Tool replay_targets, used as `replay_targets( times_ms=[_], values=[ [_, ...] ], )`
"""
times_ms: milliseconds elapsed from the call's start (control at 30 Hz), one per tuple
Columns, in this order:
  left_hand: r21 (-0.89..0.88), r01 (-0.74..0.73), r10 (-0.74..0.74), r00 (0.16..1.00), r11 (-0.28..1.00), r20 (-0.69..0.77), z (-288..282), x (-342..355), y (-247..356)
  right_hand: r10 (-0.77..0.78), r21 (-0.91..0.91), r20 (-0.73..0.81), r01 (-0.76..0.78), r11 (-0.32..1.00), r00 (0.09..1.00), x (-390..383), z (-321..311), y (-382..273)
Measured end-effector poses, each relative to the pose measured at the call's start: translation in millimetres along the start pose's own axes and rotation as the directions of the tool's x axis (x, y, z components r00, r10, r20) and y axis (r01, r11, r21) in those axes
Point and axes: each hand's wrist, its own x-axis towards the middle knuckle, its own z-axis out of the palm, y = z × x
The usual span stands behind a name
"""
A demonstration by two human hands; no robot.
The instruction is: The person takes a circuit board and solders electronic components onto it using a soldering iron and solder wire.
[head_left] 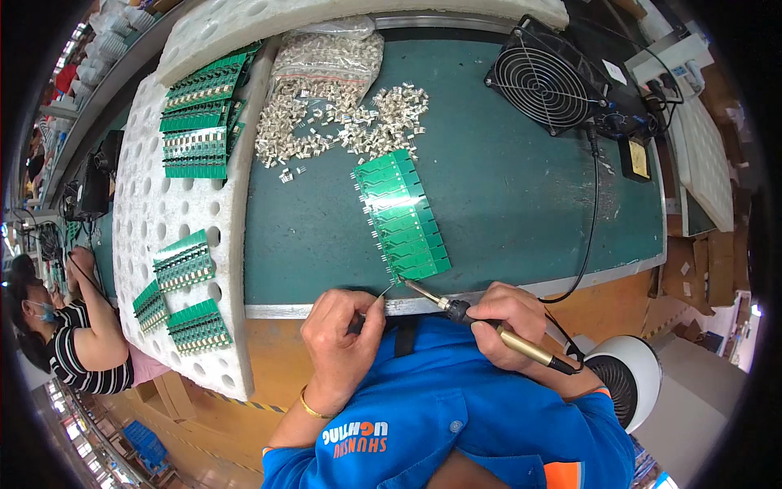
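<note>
A green circuit board panel (pixel 401 216) lies on the green bench mat, with a row of small pins along its left edge. My right hand (pixel 511 326) is closed around a soldering iron (pixel 521 346) with a gold and black handle. The iron's tip meets the panel's near left corner. Between thumb and forefinger, my left hand (pixel 342 334) pinches a thin solder wire (pixel 384 292); its end reaches toward the same corner. Whether wire and tip touch is too small to tell.
Loose white connectors (pixel 297 122) are heaped beyond the panel, beside a clear bag (pixel 330 61) of more. White foam (pixel 179 212) at left carries several boards (pixel 195 152). A black fan (pixel 546 77) stands far right; a cable (pixel 593 212) crosses the mat. A co-worker (pixel 81 334) sits at left.
</note>
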Motion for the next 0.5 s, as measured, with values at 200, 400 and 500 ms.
replay_targets(
  times_ms=[200, 400, 500],
  values=[
    [0.010, -0.020, 0.020, 1.000, 1.000, -0.008, 1.2, 1.0, 0.2, -0.076, -0.039, 0.013, 0.077, 0.996, 0.997, 3.4, 1.2, 0.4],
    [0.020, -0.024, 0.024, 1.000, 1.000, -0.007, 2.2, 1.7, 3.1, -0.152, -0.077, 0.028, 0.153, 0.985, 0.988, 5.5, 3.7, -0.4],
    [0.005, -0.011, 0.011, 1.000, 1.000, -0.017, 3.4, 1.6, 3.8, -0.143, -0.091, 0.029, 0.146, 0.985, 0.989, 3.5, 3.3, -1.3]
  ],
)
